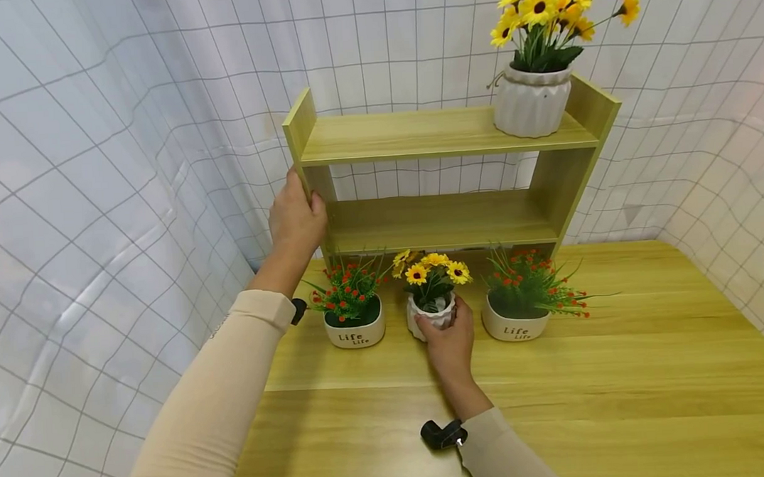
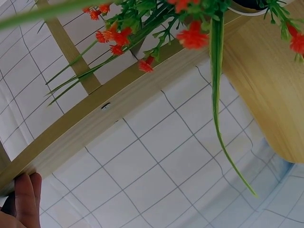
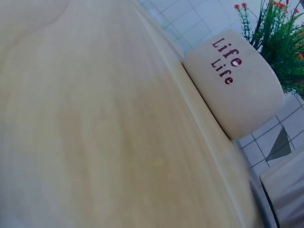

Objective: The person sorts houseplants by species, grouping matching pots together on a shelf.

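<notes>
My left hand (image 1: 295,215) grips the left side panel of a two-tier wooden shelf (image 1: 409,134), thumb on the inner face. In the left wrist view, its fingers (image 2: 27,197) lie against the panel. Down on the table, my right hand (image 1: 452,342) holds a small white flowerpot (image 1: 420,315) with yellow artificial flowers (image 1: 436,270), the thumb across its front. Part of that pot is hidden by the hand. On either side stand oval cream planters with red-flowered grass, one left (image 1: 354,333) and one right (image 1: 515,326), both lettered "Life".
A larger white fluted pot (image 1: 532,104) with yellow flowers stands at the right end of the top shelf. The shelf unit stands at the back of the wooden table (image 1: 644,376). A white grid-patterned curtain (image 1: 405,45) hangs behind and at both sides.
</notes>
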Action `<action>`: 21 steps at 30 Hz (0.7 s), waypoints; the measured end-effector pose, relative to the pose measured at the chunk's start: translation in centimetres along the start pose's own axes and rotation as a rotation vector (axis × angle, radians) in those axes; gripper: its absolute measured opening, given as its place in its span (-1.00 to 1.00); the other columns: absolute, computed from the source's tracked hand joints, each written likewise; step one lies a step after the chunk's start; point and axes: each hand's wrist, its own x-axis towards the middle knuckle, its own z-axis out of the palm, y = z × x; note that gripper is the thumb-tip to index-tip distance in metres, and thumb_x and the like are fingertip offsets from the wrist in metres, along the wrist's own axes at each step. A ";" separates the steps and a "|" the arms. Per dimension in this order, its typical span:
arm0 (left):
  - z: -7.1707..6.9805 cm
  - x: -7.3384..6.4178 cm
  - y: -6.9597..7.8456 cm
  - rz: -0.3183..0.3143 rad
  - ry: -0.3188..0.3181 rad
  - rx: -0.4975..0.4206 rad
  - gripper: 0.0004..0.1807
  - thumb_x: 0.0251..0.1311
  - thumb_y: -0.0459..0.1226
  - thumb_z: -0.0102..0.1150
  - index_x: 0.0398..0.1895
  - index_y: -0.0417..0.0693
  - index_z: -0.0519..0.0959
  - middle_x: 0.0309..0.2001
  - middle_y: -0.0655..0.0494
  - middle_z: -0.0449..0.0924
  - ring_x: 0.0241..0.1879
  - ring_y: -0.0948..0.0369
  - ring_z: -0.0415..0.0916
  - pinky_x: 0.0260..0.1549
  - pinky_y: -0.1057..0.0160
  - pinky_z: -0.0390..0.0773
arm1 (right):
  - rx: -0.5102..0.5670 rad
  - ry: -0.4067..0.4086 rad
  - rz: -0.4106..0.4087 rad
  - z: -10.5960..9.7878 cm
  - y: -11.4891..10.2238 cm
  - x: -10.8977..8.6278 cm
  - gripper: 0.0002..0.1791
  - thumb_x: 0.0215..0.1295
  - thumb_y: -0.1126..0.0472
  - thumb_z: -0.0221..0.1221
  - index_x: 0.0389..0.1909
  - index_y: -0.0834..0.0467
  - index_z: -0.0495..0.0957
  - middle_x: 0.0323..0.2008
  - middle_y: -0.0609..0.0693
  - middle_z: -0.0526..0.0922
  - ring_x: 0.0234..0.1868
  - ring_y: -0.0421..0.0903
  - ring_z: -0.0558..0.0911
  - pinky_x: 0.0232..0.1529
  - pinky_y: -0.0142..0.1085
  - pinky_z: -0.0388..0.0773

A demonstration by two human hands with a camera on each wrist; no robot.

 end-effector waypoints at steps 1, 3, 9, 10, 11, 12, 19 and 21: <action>0.0 0.0 0.0 0.002 0.003 0.001 -0.45 0.36 -0.27 -0.02 0.39 -0.21 0.26 0.05 -0.31 0.57 -0.02 -0.29 0.55 -0.10 -0.25 0.49 | 0.002 -0.001 -0.001 -0.1 0.0 0.0 -0.11 0.03 0.18 0.50 0.35 0.32 0.28 0.20 0.21 0.41 0.24 0.12 0.41 0.25 -0.02 0.37; 0.1 0.0 -0.1 0.007 0.009 0.001 -0.47 0.36 -0.27 -0.01 0.38 -0.22 0.27 0.04 -0.32 0.57 -0.02 -0.29 0.56 -0.11 -0.25 0.50 | 0.002 -0.002 -0.006 -0.2 -0.1 -0.1 -0.11 0.03 0.17 0.49 0.35 0.31 0.29 0.20 0.21 0.42 0.22 0.11 0.42 0.24 -0.03 0.37; 0.1 0.0 -0.1 0.004 0.012 -0.001 -0.52 0.36 -0.28 0.00 0.30 -0.25 0.32 0.02 -0.32 0.58 -0.04 -0.29 0.56 -0.13 -0.25 0.50 | 0.018 -0.009 -0.034 -0.6 -1.0 -0.4 -0.11 0.01 0.17 0.50 0.35 0.28 0.31 0.19 0.16 0.43 0.21 0.07 0.42 0.24 -0.03 0.38; 0.1 0.0 0.0 0.001 0.010 0.000 -0.53 0.36 -0.28 0.00 0.29 -0.25 0.32 0.02 -0.32 0.58 -0.04 -0.29 0.56 -0.13 -0.25 0.50 | 0.024 -0.013 -0.039 -0.7 -1.2 -0.4 -0.11 0.01 0.17 0.50 0.35 0.28 0.31 0.19 0.15 0.43 0.22 0.06 0.42 0.25 -0.03 0.38; 0.1 0.0 0.0 -0.002 0.007 0.002 -0.53 0.36 -0.28 -0.01 0.29 -0.26 0.32 0.02 -0.32 0.58 -0.04 -0.29 0.56 -0.13 -0.25 0.50 | 0.027 -0.016 -0.044 -0.7 -1.4 -0.5 -0.11 0.01 0.18 0.50 0.35 0.28 0.31 0.19 0.15 0.42 0.22 0.06 0.42 0.25 -0.02 0.37; 0.1 0.0 0.0 -0.006 0.004 0.003 -0.53 0.36 -0.28 -0.01 0.30 -0.26 0.31 0.02 -0.32 0.58 -0.04 -0.29 0.56 -0.12 -0.25 0.50 | 0.026 -0.017 -0.049 -0.8 -1.6 -0.5 -0.11 0.01 0.18 0.50 0.35 0.28 0.31 0.19 0.15 0.42 0.22 0.06 0.42 0.26 -0.01 0.37; 0.1 0.0 0.1 -0.011 -0.002 0.007 -0.54 0.36 -0.28 -0.02 0.28 -0.26 0.32 0.01 -0.32 0.58 -0.04 -0.29 0.56 -0.12 -0.25 0.50 | 0.057 -0.015 -0.063 -1.1 -2.9 -0.7 -0.10 0.00 0.21 0.51 0.37 0.24 0.31 0.21 0.12 0.42 0.24 0.02 0.41 0.28 -0.06 0.35; 0.1 0.0 0.1 -0.015 -0.005 0.011 -0.56 0.37 -0.28 -0.02 0.26 -0.27 0.33 0.01 -0.31 0.58 -0.04 -0.29 0.56 -0.12 -0.25 0.50 | 0.067 -0.016 -0.067 -1.3 -3.3 -0.7 -0.10 0.00 0.21 0.51 0.37 0.24 0.31 0.22 0.13 0.42 0.24 0.02 0.41 0.28 -0.05 0.35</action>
